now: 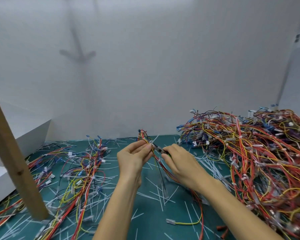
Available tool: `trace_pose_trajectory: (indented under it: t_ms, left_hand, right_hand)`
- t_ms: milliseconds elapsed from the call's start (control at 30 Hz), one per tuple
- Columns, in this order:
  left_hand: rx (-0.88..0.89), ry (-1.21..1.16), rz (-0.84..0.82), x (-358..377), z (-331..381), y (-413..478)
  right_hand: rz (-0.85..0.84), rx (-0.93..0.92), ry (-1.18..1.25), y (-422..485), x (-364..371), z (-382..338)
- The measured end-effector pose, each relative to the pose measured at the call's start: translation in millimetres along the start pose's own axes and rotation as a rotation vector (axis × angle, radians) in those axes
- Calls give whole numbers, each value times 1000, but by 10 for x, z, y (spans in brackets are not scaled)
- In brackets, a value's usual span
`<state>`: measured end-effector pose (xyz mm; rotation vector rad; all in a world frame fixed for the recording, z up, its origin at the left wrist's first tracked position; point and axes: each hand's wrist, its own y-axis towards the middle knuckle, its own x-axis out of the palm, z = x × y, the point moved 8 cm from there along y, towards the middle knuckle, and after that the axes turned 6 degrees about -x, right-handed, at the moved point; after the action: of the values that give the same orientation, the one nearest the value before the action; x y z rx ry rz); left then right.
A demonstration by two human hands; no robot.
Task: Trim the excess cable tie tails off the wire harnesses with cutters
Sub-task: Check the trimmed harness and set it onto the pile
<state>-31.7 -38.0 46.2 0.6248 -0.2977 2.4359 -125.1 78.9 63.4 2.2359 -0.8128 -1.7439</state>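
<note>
My left hand (pixel 134 155) grips a wire harness (pixel 158 162) of red, yellow and black wires, held up above the green mat (pixel 149 210). A white cable tie tail (pixel 155 138) sticks up and to the right from the harness just past my left fingertips. My right hand (pixel 177 159) holds small cutters (pixel 157 148), whose dark jaws sit at the base of that tail. The cutter handles are mostly hidden inside my right palm. The harness wires trail down between my wrists to the mat.
A large heap of harnesses (pixel 249 153) fills the right side. A smaller spread of harnesses (pixel 73 168) lies at left. Several cut white tails litter the mat. A slanted wooden post (pixel 16 160) and a white box (pixel 22 134) stand at left; a white wall closes the back.
</note>
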Motion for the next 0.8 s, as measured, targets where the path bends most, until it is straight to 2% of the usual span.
trace_pose_trajectory:
  t_ms: [800]
  left_hand:
    - [22, 80, -25, 21, 36, -19]
  right_hand:
    - [22, -8, 39, 10, -34, -39]
